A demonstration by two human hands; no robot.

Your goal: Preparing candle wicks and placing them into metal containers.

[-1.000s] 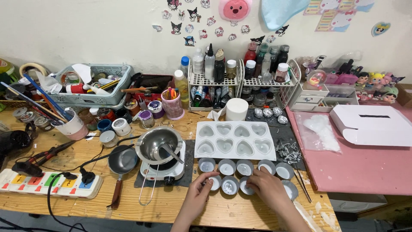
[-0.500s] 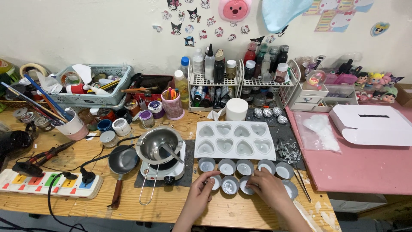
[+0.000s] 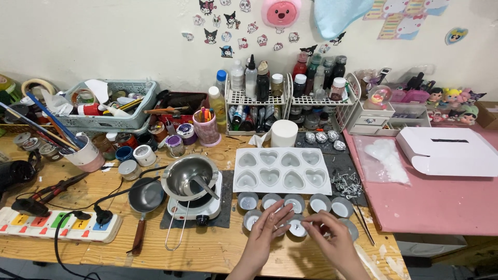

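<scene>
left hand (image 3: 271, 226): fingers spread flat over front cups (image 3: 278, 224), steadying them | right hand (image 3: 327, 234): fingertips pinched above a cup, contents unclear | cups: two rows below heart mould (image 3: 281, 169), handy for filling

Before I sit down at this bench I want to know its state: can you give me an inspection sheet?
Surface: wooden table, pink board at right.
Job's things: small metal cups in two rows; white heart mould behind them.
Clutter: metal pot on small hotplate, small pan, basket, bottle racks.
Hands: left hand and right hand, fingers spread, over the front cups; holding nothing visible.
Cables: black leads to power strip.
Surroundings: stickered wall.
</scene>
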